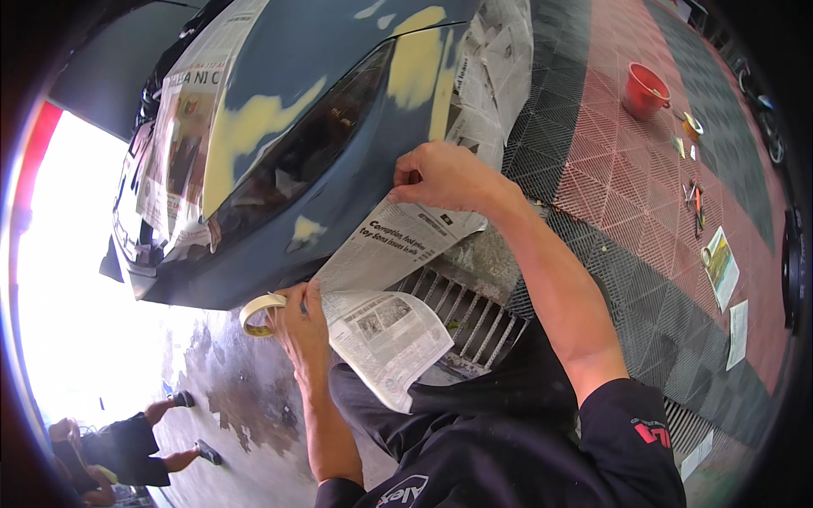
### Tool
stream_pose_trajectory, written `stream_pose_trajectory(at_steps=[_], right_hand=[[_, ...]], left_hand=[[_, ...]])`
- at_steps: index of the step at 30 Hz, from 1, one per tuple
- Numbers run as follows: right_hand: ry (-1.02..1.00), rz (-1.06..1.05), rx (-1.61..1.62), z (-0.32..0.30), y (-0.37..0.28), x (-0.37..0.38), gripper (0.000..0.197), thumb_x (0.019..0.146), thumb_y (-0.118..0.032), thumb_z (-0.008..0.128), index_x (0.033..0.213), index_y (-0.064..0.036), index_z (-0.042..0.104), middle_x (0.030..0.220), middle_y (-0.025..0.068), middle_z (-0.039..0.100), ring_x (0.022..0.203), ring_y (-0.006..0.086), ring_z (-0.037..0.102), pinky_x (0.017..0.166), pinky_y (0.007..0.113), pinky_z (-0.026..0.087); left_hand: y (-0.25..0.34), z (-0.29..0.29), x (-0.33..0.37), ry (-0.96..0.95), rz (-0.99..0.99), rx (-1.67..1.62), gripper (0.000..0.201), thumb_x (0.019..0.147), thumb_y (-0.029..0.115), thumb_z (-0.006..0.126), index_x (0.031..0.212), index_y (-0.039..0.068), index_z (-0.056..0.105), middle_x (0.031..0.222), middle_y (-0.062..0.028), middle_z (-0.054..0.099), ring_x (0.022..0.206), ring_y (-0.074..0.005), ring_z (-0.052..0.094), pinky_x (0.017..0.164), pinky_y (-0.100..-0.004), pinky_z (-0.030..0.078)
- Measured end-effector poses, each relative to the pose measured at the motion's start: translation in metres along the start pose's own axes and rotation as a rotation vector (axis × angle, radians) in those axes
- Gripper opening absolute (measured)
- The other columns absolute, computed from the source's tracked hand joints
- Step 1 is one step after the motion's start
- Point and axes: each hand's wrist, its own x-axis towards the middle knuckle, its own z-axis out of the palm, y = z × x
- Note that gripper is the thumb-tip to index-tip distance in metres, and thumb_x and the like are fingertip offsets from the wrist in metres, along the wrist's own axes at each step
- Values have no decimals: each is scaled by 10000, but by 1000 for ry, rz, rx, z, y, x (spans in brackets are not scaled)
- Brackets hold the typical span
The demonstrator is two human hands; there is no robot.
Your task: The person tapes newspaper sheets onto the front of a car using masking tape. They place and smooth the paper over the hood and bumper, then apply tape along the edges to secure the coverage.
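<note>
A blue-grey car body panel (339, 203) with yellowish filler patches and a dark headlight (318, 127) fills the upper left. Along its lower edge hangs a newspaper sheet (398, 241), its lower part folded toward my knees. My left hand (301, 322) is closed around a roll of cream masking tape (251, 316), its fingertips at the sheet's left corner by the panel edge. Higher up and to the right, my right hand (445, 176) pinches the sheet's upper edge against the panel. Its fingertips are partly hidden. More newspaper (188, 127) covers the panel's left side.
A floor drain grate (474, 317) lies below the sheet. On the red and grey floor tiles at right are a red bucket (646, 89), a tape roll (693, 127), hand tools (697, 207) and papers (721, 269). Another person (127, 449) is at lower left.
</note>
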Motion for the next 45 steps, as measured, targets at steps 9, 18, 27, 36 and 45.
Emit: stream_pose_trajectory(at_steps=[9, 18, 27, 36, 45], right_hand=[[328, -177, -250, 18, -13, 12, 386, 911, -444, 864, 922, -61, 815, 832, 92, 791, 746, 293, 756, 701, 413, 579], [386, -129, -298, -15, -49, -10, 438, 870, -460, 915, 934, -43, 798, 844, 97, 780, 804, 256, 754, 756, 391, 577], [-3, -415, 466, -15, -86, -27, 592, 890, -271, 942, 1388, -4, 765, 1277, 71, 744, 1019, 165, 718, 896, 345, 598], [208, -460, 475, -61, -49, -6, 146, 971, -125, 827, 1056, -7, 822, 939, 58, 820, 902, 125, 763, 819, 296, 594], [606, -505, 286, -99, -71, -29, 104, 990, 44, 769, 1080, 12, 810, 1019, 64, 819, 914, 132, 762, 859, 271, 611]], left_hand=[[-4, -31, 34, 151, 65, 117, 381, 1053, 407, 760, 987, 39, 832, 1011, -124, 760, 1102, -344, 642, 1024, -507, 429], [18, -62, 26, 111, -256, -115, 488, 1059, 237, 706, 1490, 38, 597, 1128, -149, 714, 1116, -307, 633, 984, -467, 491], [99, -43, 43, -85, 440, -648, 750, 1053, 4, 439, 1710, -115, 98, 1581, -221, 492, 1152, -197, 646, 1051, -355, 515], [163, -46, 71, -180, 278, -581, 788, 1021, -5, 474, 1749, -29, 173, 1102, -104, 741, 933, -122, 643, 890, -291, 525], [171, -71, 69, -230, 91, -504, 408, 1150, 277, 600, 1504, 102, 500, 1166, -279, 745, 928, -542, 741, 777, -609, 576]])
